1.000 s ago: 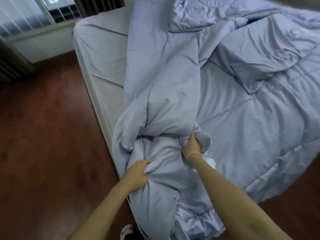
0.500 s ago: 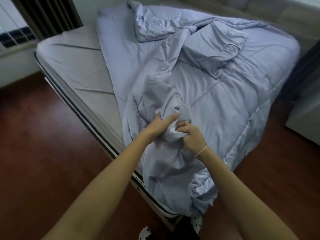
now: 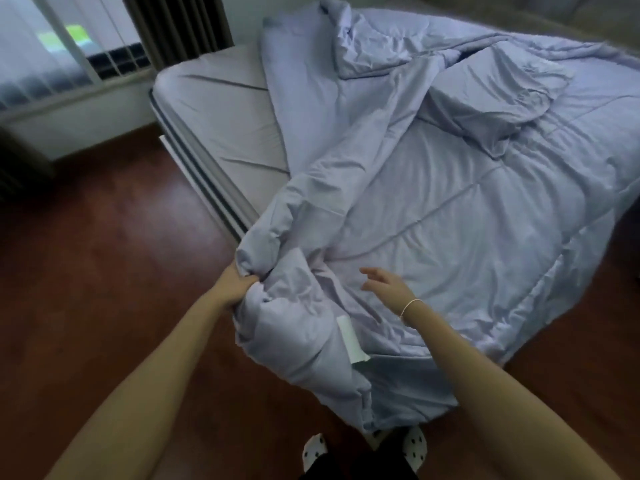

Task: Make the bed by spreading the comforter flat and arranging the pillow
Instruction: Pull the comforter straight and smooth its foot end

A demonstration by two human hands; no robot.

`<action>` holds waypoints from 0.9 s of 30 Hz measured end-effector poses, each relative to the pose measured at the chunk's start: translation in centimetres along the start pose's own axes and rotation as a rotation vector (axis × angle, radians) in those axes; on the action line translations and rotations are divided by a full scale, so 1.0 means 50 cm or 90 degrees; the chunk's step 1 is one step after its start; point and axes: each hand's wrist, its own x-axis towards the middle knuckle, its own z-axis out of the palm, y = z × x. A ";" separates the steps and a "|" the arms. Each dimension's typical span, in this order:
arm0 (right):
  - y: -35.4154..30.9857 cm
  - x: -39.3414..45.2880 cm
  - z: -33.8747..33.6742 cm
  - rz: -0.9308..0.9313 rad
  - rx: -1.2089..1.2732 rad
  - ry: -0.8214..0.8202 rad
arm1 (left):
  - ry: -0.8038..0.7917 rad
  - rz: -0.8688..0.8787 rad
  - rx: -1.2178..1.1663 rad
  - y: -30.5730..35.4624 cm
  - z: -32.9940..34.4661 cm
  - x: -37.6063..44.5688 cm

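A lavender comforter [image 3: 450, 209] lies rumpled across the bed, its near corner hanging over the foot toward the floor. A white tag [image 3: 349, 339] shows on that corner. My left hand [image 3: 237, 284] is clenched on a bunched fold at the comforter's left edge. My right hand [image 3: 386, 287] hovers just above the fabric, fingers spread, holding nothing. A pillow [image 3: 491, 98] in matching lavender rests crumpled on top of the comforter at the far right. The grey fitted sheet [image 3: 221, 109] lies bare on the bed's left side.
Dark red wood floor [image 3: 97, 258] surrounds the bed on the left and near sides. A window with blinds [image 3: 52, 57] and a dark curtain [image 3: 180, 26] stand at the far left. My feet in spotted slippers [image 3: 315, 455] are at the bed's foot corner.
My right hand has let go of the comforter and opened. My left hand has pulled its bunched fold leftward toward the bed's edge, spreading the fabric.
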 end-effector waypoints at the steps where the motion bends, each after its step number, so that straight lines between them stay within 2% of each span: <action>1: 0.011 0.011 0.023 0.022 -0.051 -0.023 | 0.022 -0.037 -0.008 -0.042 -0.023 -0.004; 5: 0.067 0.039 0.074 0.072 -0.351 -0.113 | 0.078 -0.120 -0.042 -0.184 -0.089 -0.020; 8: 0.134 0.043 0.075 0.147 -0.521 -0.120 | 0.124 -0.166 -0.017 -0.262 -0.116 -0.025; 10: 0.168 0.025 0.059 0.174 -0.544 -0.115 | 0.153 -0.179 0.046 -0.309 -0.122 -0.023; 15: 0.230 -0.040 0.033 0.142 -0.559 -0.075 | 0.181 -0.283 0.363 -0.374 -0.088 -0.044; 18: 0.271 -0.065 0.028 0.094 -0.540 -0.056 | 0.221 -0.298 0.381 -0.337 -0.029 -0.028; 20: 0.294 -0.079 0.027 0.039 -0.526 -0.013 | 0.249 -0.162 0.435 -0.285 0.016 0.003; 22: 0.311 -0.094 0.029 -0.056 -0.520 0.076 | 0.233 0.072 0.481 -0.226 0.074 0.042; 24: 0.327 -0.108 0.036 -0.157 -0.504 0.156 | 0.141 0.263 0.539 -0.166 0.149 0.074; 27: 0.350 -0.130 0.062 -0.239 -0.555 0.123 | -0.022 0.443 0.653 -0.110 0.268 0.096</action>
